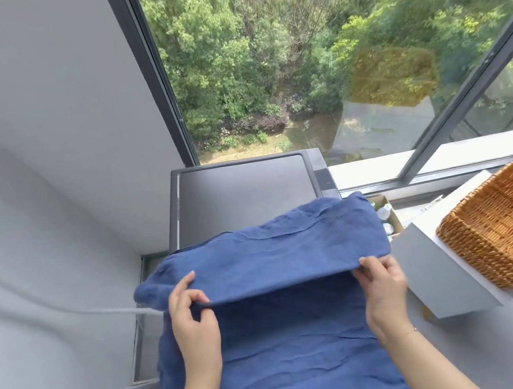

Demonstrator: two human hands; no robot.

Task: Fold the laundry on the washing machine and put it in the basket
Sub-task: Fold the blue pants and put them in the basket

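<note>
The blue towel point(274, 316) covers the near half of the washing machine point(242, 193) top, its long axis running left to right and its far part doubled toward the person. The left hand point(192, 313) and right hand point(383, 288) each pinch that folded edge near its ends. The wicker basket point(507, 226) sits on a white box point(438, 271) off the machine's right edge, nearer the right hand, with nothing between.

- Your left grip point(192, 313) and its forearm are bare; no sleeve, watch or ring shows on them.
- Your right grip point(383, 291) is bare as well.
- On your right wrist you wear a thin, fine chain bracelet point(408, 332) carrying one small bead.
</note>
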